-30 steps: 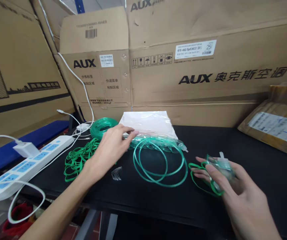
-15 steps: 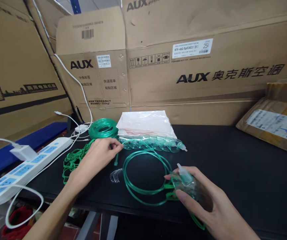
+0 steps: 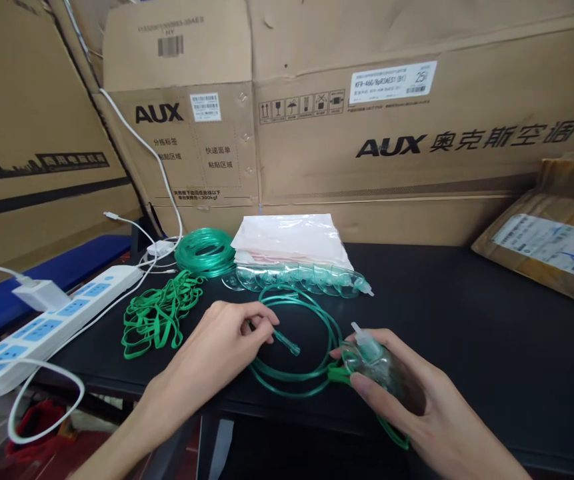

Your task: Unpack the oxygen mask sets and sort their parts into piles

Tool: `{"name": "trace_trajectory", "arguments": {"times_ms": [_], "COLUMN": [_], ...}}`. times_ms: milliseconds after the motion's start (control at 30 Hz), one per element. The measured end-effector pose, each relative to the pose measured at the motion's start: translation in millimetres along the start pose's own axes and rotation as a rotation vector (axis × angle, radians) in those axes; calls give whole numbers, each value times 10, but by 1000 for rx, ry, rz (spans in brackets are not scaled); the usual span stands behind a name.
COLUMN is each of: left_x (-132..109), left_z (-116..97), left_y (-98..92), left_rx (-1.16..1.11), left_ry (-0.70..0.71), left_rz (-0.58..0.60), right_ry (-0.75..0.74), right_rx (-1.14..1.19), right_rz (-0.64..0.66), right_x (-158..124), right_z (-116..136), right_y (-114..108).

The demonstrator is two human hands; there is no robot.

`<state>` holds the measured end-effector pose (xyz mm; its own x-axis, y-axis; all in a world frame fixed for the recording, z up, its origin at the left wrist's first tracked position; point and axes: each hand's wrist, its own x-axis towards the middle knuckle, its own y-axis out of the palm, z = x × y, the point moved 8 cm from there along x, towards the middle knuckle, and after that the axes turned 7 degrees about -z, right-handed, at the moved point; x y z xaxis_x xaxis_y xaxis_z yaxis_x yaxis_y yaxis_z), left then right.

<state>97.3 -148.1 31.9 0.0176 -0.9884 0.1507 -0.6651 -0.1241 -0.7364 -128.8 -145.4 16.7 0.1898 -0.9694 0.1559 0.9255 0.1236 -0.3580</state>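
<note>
My left hand (image 3: 239, 333) pinches a length of green oxygen tubing (image 3: 335, 333) close to its end. The tube's clear green connector (image 3: 293, 347) sticks out past my fingers, pointing right, over the coil lying on the black table. My right hand (image 3: 411, 387) is wrapped around a translucent green oxygen mask (image 3: 361, 360). Its whitish port (image 3: 364, 335) points up and slightly left, and a green elastic strap (image 3: 339, 373) hangs from it. The connector and the port are apart. Part of the mask is hidden behind my right fingers and thumb.
Behind the coil lie a row of nested masks (image 3: 307, 279) and a stack of white plastic bags (image 3: 287, 237). To the left are coiled tubing (image 3: 205, 250), green straps (image 3: 159, 313) and a power strip (image 3: 47, 327). Cardboard boxes (image 3: 307, 167) line the back; a taped parcel (image 3: 551, 233) stands right.
My left hand has moved right and nearer to me, bringing the tube end over the coil. My right hand keeps the mask in nearly the same place. The view has shifted slightly.
</note>
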Motion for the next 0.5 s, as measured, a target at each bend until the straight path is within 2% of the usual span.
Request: {"name": "trace_trajectory", "arguments": {"times_ms": [167, 300, 400, 500], "left_x": [-257, -337, -266, -198], "left_z": [-38, -181, -395, -583], "left_y": [88, 293, 421, 537], "left_rx": [169, 156, 133, 147], "left_ry": [233, 395, 461, 465], "left_rz": [107, 172, 104, 39], "right_ry": [-40, -12, -11, -30], "right_rx": [-156, -304, -365, -362], "right_rz": [-37, -150, -239, -300], "right_x": [-7, -26, -32, -26], "right_z": [-40, -165, -205, -180], "right_y": [-133, -409, -575, -649]}}
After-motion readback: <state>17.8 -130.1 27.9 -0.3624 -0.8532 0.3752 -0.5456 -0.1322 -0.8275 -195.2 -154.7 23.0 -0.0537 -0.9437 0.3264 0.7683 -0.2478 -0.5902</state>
